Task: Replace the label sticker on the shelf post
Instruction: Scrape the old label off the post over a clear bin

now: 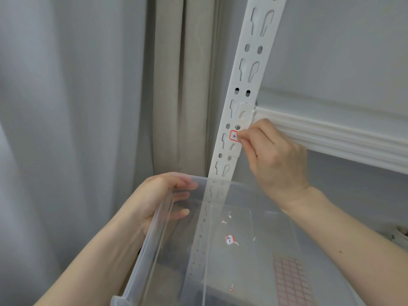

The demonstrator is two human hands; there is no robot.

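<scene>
Head view shows a clear plastic bin (141, 259) just below the label sticker (234, 136), holding torn sticker scraps (230, 239) and a red-gridded sticker sheet (291, 281). Left hand (159, 199) clamps the bin's rim; right hand (276, 160) pinches the sticker, which sits on the shelf post (247, 69).

Right hand (274, 160) seemingly pinched; left hand (159, 195) gripping.

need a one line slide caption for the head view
Right hand fingers a red-bordered label on the white shelf post; left hand grips a clear bin.
</scene>
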